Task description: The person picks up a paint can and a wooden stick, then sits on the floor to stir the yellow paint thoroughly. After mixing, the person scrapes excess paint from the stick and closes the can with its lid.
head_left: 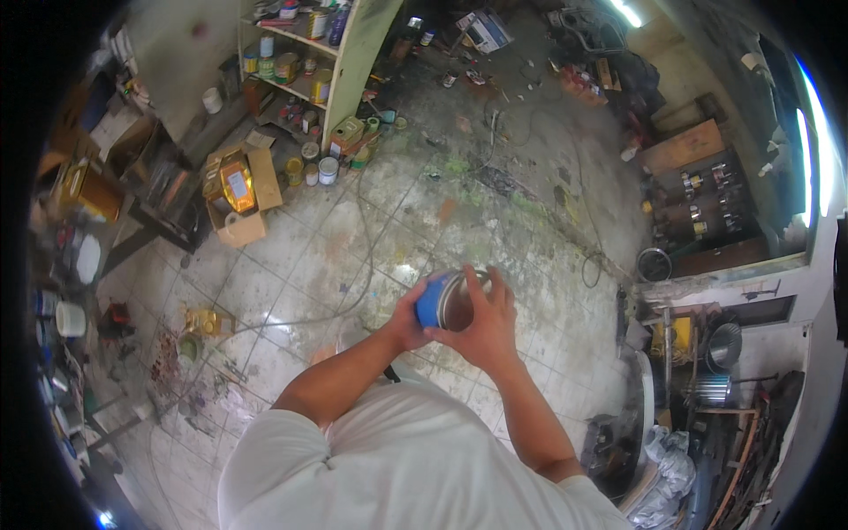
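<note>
A round blue can (431, 305) with a silver rim is held tilted in front of my body, its top turned toward the right. My left hand (406, 322) is closed around its left side. My right hand (481, 322) grips the other side, with fingers over the rim and the thumb low near the blue wall. The top's middle looks dark brown; whether that is a lid or the contents I cannot tell.
A tiled, stained floor (344, 247) with a hose surrounds me. Shelves with cans (327, 53) and an open cardboard box (252, 225) stand ahead left, clutter (71, 318) lines the left, and metal parts (707, 389) pile at the right.
</note>
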